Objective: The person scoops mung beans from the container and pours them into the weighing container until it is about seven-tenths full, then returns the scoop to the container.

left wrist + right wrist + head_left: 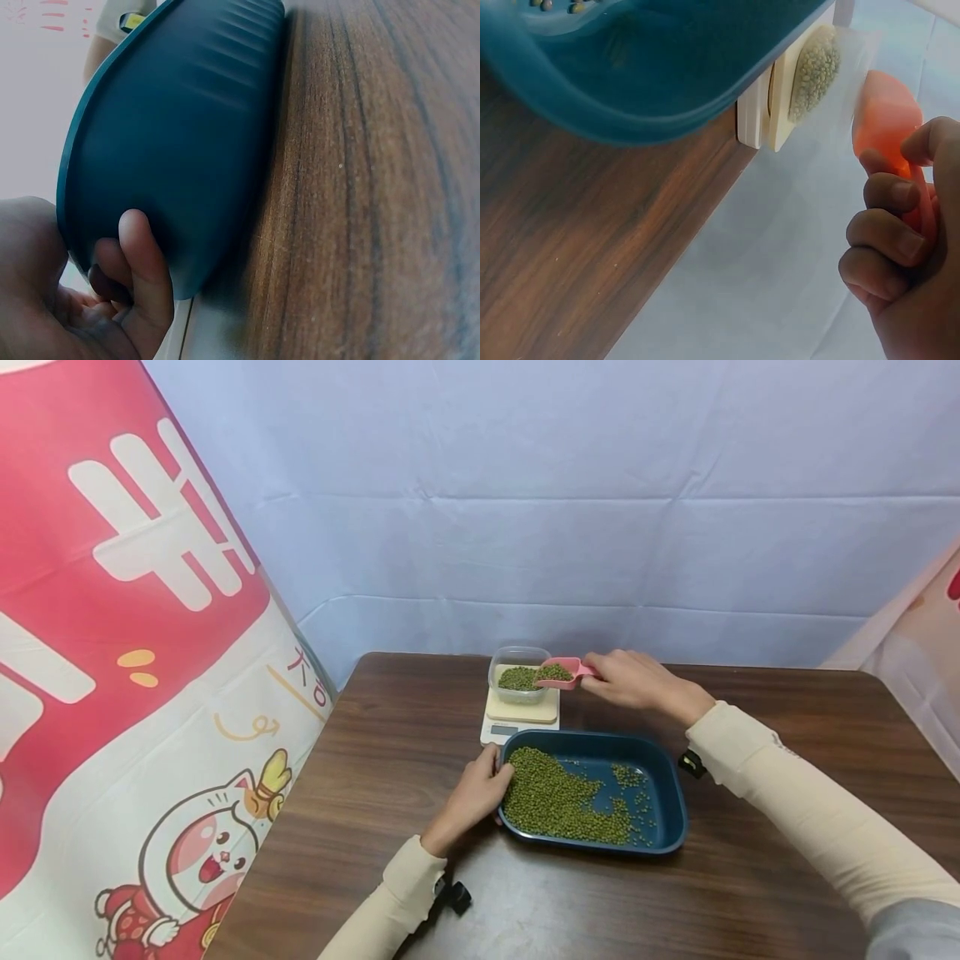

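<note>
A pink scoop point(574, 672) filled with green mung beans is gripped by its handle in my right hand point(626, 680). Its front edge is over the right rim of a clear plastic container point(519, 653), which holds more mung beans point(815, 73). Beneath that container is a white kitchen scale point(517, 732); its display is too small to read. My left hand point(474, 789) grips the left rim of a blue tray point(678, 827), thumb at the rim and fingers point(147, 259) against the outer wall. Mung beans point(551, 797) are heaped at the tray's left, thinly scattered toward its right.
The brown wooden table point(390, 752) carries everything, its far edge close to a pale cloth backdrop point(540, 543). A printed red and white banner point(112, 652) hangs at the left. The tray's upper left corner meets the scale's front edge.
</note>
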{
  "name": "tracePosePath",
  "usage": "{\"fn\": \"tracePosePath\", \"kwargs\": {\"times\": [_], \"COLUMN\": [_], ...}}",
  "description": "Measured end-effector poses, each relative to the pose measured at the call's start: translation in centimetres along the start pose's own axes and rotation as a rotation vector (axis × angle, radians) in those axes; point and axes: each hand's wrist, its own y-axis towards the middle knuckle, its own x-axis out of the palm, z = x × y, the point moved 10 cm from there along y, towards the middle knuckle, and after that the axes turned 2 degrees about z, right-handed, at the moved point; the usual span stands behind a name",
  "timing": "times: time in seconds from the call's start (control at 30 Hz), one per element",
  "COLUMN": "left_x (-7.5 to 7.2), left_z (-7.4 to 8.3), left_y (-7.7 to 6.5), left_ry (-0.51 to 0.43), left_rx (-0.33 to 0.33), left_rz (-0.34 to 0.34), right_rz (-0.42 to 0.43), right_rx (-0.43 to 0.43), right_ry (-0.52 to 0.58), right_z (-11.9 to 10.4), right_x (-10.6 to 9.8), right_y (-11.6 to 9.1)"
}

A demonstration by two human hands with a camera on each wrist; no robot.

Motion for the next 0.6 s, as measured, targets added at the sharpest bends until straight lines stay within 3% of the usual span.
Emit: {"fn": "tracePosePath", "kwargs": {"times": [0.6], "left_x": [-0.02], "left_z": [-0.01], "left_y": [-0.03], "left_ry": [-0.008], "left_rx": [0.001], "left_rz": [0.001], "right_rz": [-0.017], "right_rx": [0.001], "right_ry": [-0.045], "right_z": [0.17], "right_x": [-0.45], "right_y": [0.9]}}
